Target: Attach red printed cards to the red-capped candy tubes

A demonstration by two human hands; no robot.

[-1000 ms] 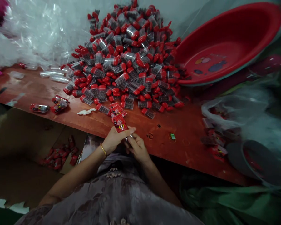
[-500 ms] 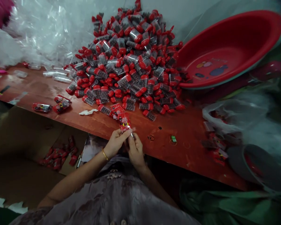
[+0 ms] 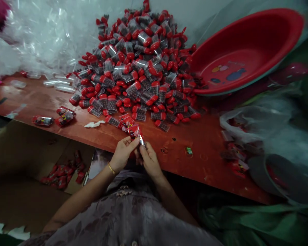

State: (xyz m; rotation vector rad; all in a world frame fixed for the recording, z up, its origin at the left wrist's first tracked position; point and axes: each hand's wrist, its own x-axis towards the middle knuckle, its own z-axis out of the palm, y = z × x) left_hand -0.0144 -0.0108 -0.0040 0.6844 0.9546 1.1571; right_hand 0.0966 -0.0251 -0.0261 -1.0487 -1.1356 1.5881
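Observation:
My left hand, with a gold bangle at the wrist, pinches a red printed packet near the table's front edge. My right hand is closed at the packet's near end, fingers and thumb together on its clear, shiny part. More red packets lie just beyond, overlapping the held one. Behind them rises a big heap of clear plastic tubes with red caps, dark stuff inside them. What sits inside the held packet I cannot make out.
A large red basin leans at the back right. Clear plastic is piled at the back left. Finished-looking packets lie on the red table. Below left, a cardboard box contains red packets. A grey container stands at right.
The held packet has turned slightly and drawn nearer to me, with my hands a little farther apart. The whole view has shifted slightly.

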